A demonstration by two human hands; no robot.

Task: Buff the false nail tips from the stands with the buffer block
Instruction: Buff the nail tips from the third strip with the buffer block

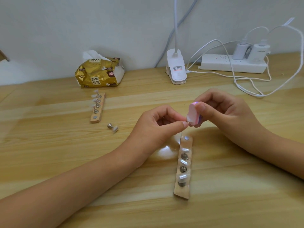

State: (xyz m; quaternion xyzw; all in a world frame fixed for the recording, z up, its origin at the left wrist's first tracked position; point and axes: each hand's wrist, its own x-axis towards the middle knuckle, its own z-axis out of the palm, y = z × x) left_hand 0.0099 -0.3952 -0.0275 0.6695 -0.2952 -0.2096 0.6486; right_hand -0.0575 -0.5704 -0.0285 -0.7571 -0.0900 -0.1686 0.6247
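Pink foam with a purple layer makes up the small rounded buffer block (194, 116), pinched between the thumb and curled fingers of the right hand (227, 111). Its flat face touches a clear false nail tip (188, 118), which the left hand (158, 127) pinches by thumb and forefinger above the pale wooden table (65, 153). Just near of the hands lies a wooden strip stand (182, 193) carrying three metal pegs topped with clear tips. A second strip stand (96, 120) sits far left with four tipped pegs, and one loose peg (112, 127) lies on its side beside it. Farther back, a gold tissue pack (98, 74) reads "原木纯品". To its right are a white plastic clip lamp base (176, 69), whose label is too small to read, and a white power strip (230, 64).
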